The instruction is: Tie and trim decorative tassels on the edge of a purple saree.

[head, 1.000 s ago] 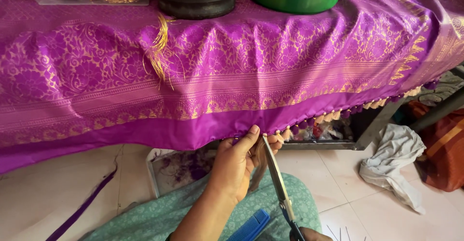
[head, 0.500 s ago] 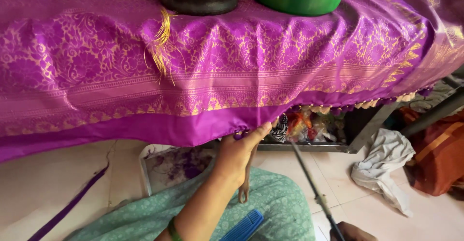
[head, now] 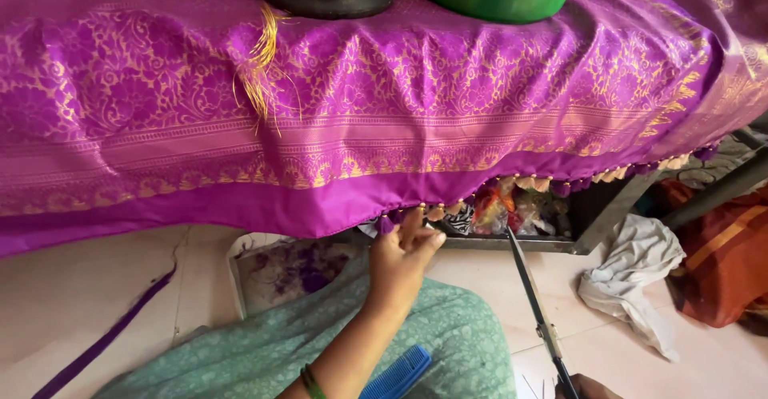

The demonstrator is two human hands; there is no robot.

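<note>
Head cam, looking down: my left hand (head: 400,259) pinches the tasselled hem (head: 448,211) of the purple and gold sari cloth (head: 360,127), thumb and fingertips closed on the tassels at the lowest edge. My right hand (head: 588,387) sits at the frame's bottom edge, mostly cut off, wrapped on the scissors (head: 532,303); can't tell how tight. Blades look shut or nearly so, tip just right of my left fingers, pointing up at the hem. Procedure, as I judge it: keep hem taut w/ left hand, isolate one tassel, hold fingertips clear of the blade line, open blades only a little, snip close w/o nicking the border weave. Blue comb (head: 396,375) rests on my lap.
</note>
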